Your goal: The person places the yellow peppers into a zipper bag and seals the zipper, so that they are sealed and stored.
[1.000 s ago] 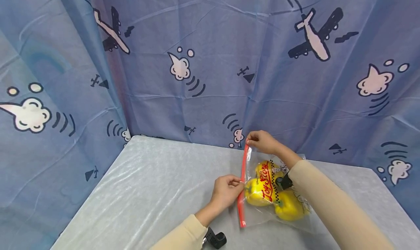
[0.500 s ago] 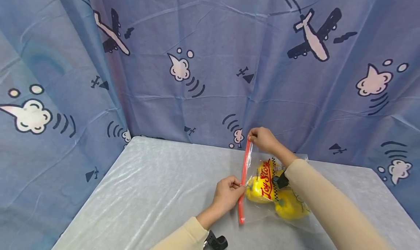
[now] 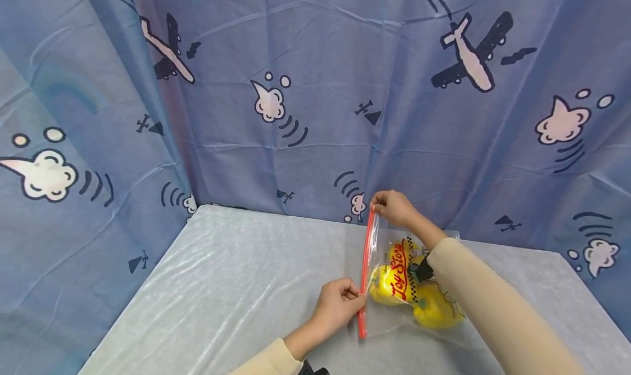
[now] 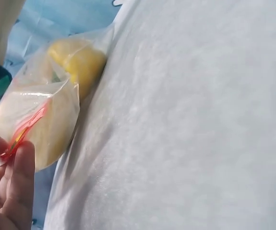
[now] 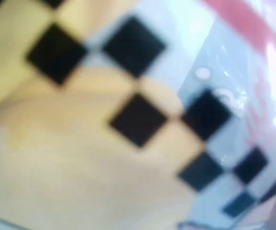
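Observation:
A clear zip bag (image 3: 389, 324) with red "Toy Story" lettering lies on the table, several yellow bell peppers (image 3: 436, 307) inside it. Along its left side runs a red zip strip (image 3: 366, 254). My left hand (image 3: 338, 305) pinches this strip near its lower end between thumb and fingers. At the strip's far end my right hand (image 3: 394, 208) pinches the bag's corner. In the left wrist view the strip (image 4: 30, 122) is squeezed at the fingertips. Black checks on the bag (image 5: 138, 120) fill the right wrist view, close and blurred. My right sleeve hides part of the bag.
A pale, whitish cloth covers the table (image 3: 236, 276). Behind it hangs a blue curtain (image 3: 315, 112) printed with planes and clouds. A black wrist camera (image 3: 311, 368) shows below my left sleeve.
My left hand has slid down the red strip toward me, while the bag's far corner has risen slightly with my right hand. The peppers have barely shifted.

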The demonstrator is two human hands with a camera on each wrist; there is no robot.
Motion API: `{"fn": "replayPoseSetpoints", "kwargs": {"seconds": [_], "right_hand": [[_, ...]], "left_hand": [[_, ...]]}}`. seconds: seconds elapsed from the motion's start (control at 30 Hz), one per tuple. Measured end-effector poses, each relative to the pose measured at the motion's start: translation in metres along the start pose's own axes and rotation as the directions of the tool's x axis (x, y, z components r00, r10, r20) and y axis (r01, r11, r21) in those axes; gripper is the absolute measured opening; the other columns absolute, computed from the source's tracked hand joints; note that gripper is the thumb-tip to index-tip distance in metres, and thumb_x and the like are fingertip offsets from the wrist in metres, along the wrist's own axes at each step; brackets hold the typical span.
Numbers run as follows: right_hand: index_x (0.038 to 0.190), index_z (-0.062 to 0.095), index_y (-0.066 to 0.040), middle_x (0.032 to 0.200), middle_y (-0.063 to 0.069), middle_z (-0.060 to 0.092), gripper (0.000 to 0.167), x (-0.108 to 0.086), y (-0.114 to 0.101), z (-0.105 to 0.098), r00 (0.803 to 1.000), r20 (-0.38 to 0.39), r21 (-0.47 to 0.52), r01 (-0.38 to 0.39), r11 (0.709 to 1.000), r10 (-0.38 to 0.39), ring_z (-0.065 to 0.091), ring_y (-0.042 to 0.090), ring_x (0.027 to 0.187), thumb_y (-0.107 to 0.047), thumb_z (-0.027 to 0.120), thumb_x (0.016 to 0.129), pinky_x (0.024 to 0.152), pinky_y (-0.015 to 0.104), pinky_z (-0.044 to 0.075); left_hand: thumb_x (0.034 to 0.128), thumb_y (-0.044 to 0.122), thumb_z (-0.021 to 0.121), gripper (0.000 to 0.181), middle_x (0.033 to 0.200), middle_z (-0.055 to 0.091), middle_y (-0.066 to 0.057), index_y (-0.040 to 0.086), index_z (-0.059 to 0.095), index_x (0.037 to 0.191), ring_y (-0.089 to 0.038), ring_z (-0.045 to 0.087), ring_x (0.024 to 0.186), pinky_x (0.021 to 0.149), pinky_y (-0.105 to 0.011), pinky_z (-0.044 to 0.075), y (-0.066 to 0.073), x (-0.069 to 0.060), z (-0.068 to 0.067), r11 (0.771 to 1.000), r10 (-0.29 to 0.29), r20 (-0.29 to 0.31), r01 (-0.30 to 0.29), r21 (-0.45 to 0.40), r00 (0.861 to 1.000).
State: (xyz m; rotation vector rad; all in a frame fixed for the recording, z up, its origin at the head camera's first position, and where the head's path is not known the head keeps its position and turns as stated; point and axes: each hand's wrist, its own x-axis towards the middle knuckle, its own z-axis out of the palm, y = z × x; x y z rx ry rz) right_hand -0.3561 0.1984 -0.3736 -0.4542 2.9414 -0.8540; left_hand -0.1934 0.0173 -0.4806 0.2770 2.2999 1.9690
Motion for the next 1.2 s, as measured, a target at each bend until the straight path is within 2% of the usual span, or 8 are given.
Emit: {"fn": "replayPoseSetpoints", "kwargs": {"seconds": [0.27,0.4,0.53,0.67,0.83,1.0,1.1,1.2], "right_hand": [[0.091,0.063,-0.004,0.081,0.008,0.060,0.013,0.001,0.004,-0.001,1.000,-0.009,-0.011,0.008,1.000,-0.008,0.050,0.018,0.069,-0.010,0.054,0.097,0.060,0.028,0.041],[0.091,0.063,-0.004,0.081,0.008,0.060,0.012,0.001,0.004,-0.001,1.000,-0.011,-0.014,0.002,1.000,-0.003,0.049,0.018,0.069,-0.011,0.054,0.097,0.060,0.028,0.041],[0.091,0.063,-0.004,0.080,0.008,0.060,0.012,0.000,0.008,0.000,1.000,-0.006,-0.013,-0.005,1.000,0.005,0.049,0.018,0.069,-0.010,0.054,0.097,0.060,0.027,0.041],[0.094,0.063,-0.005,0.083,0.008,0.060,0.012,-0.001,0.011,0.001,1.000,0.017,-0.022,-0.006,1.000,0.006,0.051,0.019,0.073,-0.013,0.054,0.097,0.063,0.029,0.043],[0.114,0.062,-0.003,0.103,0.015,0.064,0.023,-0.005,0.015,-0.003,0.994,0.101,-0.023,0.041,0.999,-0.038,0.060,0.029,0.094,-0.017,0.053,0.098,0.078,0.040,0.051],[0.127,0.058,-0.001,0.119,0.021,0.062,0.034,-0.020,0.019,-0.019,0.992,0.087,-0.012,0.097,0.995,-0.095,0.060,0.037,0.108,-0.018,0.053,0.098,0.087,0.048,0.052],[0.128,0.057,-0.002,0.122,0.022,0.060,0.035,-0.036,0.022,-0.034,0.993,0.049,-0.013,0.109,0.994,-0.108,0.059,0.039,0.109,-0.020,0.053,0.098,0.088,0.050,0.052],[0.128,0.056,-0.003,0.124,0.022,0.059,0.036,-0.056,0.027,-0.050,0.995,0.002,-0.048,0.103,0.994,-0.103,0.058,0.040,0.111,-0.023,0.052,0.099,0.088,0.052,0.051]], "left_hand": [[0.0790,0.002,0.066,0.008,0.063,0.067,-0.003,0.001,0.061,0.073,-0.003,0.055,0.045,0.042,-0.015,0.041,0.000,-0.023,-0.002,0.996,-0.043,0.103,0.051,-0.077,0.994],[0.0790,0.002,0.066,0.008,0.061,0.067,-0.003,0.002,0.061,0.073,-0.003,0.056,0.043,0.040,-0.015,0.041,-0.002,-0.032,-0.003,0.994,-0.054,0.138,0.066,-0.085,0.989],[0.0782,0.002,0.066,0.009,0.056,0.063,0.003,0.005,0.061,0.071,-0.001,0.054,0.041,0.040,-0.015,0.041,-0.004,-0.034,-0.003,0.996,-0.053,0.164,0.064,-0.057,0.985],[0.0749,0.003,0.067,0.010,0.051,0.062,-0.001,0.005,0.061,0.067,0.001,0.052,0.039,0.039,-0.014,0.039,-0.006,-0.032,-0.004,1.000,-0.014,0.170,0.013,0.010,0.985],[0.0724,0.007,0.069,0.010,0.049,0.059,0.001,0.007,0.062,0.066,0.004,0.048,0.038,0.039,-0.014,0.039,-0.011,-0.028,-0.011,0.994,0.008,0.161,-0.026,0.108,0.987],[0.0749,0.012,0.070,0.006,0.055,0.059,0.008,0.010,0.066,0.071,0.001,0.050,0.041,0.039,-0.017,0.042,-0.015,-0.020,-0.034,0.986,-0.003,0.129,-0.018,0.163,0.992],[0.0763,0.015,0.071,0.007,0.062,0.063,0.004,0.008,0.068,0.075,0.000,0.052,0.047,0.044,-0.018,0.045,-0.014,-0.011,-0.058,0.973,0.037,0.071,-0.052,0.224,0.997],[0.0786,0.018,0.071,0.010,0.071,0.067,0.002,0.008,0.070,0.081,-0.002,0.056,0.058,0.054,-0.018,0.048,-0.010,-0.001,-0.089,0.946,0.101,-0.003,-0.095,0.311,0.995]]}}
